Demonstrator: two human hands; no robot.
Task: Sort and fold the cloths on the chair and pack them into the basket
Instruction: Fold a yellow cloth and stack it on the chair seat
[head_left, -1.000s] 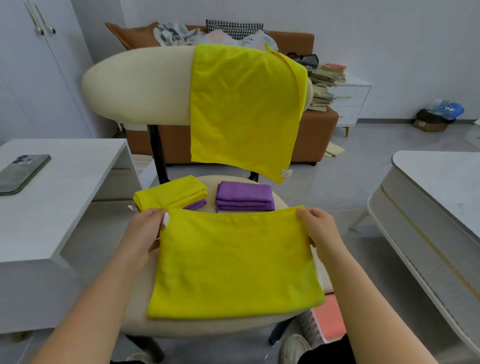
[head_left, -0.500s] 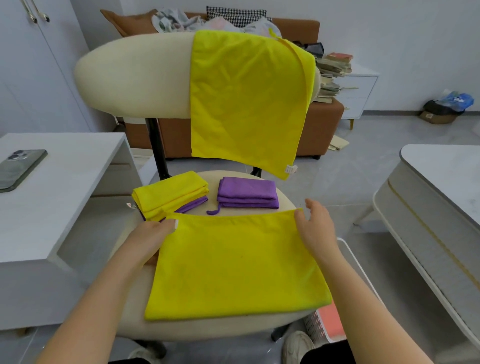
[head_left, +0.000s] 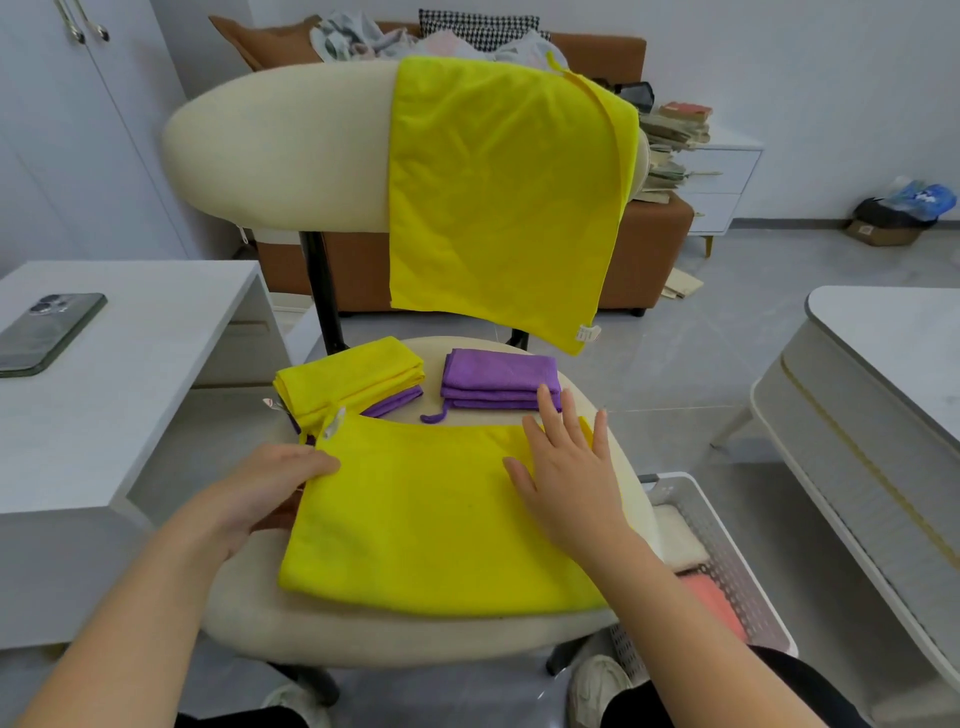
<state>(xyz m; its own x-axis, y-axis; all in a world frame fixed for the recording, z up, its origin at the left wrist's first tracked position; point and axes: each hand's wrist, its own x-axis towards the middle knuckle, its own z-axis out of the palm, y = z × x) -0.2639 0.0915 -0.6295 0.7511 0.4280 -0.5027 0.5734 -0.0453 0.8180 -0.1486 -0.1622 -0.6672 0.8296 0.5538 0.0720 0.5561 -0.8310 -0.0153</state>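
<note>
A dark phone lay face down on the white desk at the far left. The left hand pinched the left edge of the flat yellow cloth, fingers over the hem and thumb tucked under. That cloth, bright yellow and smooth, was spread across the front of the cream chair seat. Behind it on the seat sat a folded yellow stack with a purple layer showing beneath it, then a neat folded purple stack with a loop trailing from its front. A second yellow cloth hung over the chair back. The right hand lay flat on the flat yellow cloth's upper right, fingers spread, gripping nothing. A white perforated basket stood on the floor just right of the chair. A white tag stuck up at the flat yellow cloth's top left corner, and another tag marked the hanging cloth's lower corner; their print was too small to read
</note>
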